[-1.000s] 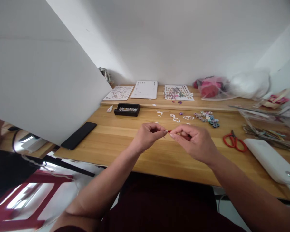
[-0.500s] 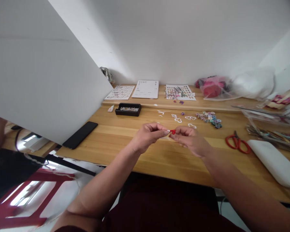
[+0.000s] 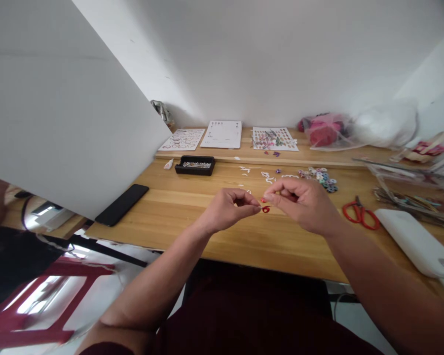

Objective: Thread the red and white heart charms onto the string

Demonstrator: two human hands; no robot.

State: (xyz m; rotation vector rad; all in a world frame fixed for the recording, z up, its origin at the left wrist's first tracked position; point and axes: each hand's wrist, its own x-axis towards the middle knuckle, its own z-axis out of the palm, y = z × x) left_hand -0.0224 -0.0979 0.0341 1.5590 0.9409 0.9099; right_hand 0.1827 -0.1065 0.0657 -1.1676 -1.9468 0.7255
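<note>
Left hand (image 3: 226, 212) pinches a small red curl (image 3: 266, 209) at its fingertips, above the worktop (image 3: 185, 209). Right hand (image 3: 301, 203) is just beside it, fingertips at a reddish bit (image 3: 263, 200); can't tell whether gripped. Red-handled scissors (image 3: 361, 215) lie right, near a white device (image 3: 416, 241).

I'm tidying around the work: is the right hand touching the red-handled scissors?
Apart. The head view shows a strip of wooden tabletop between the right hand and the red-handled scissors.
</note>
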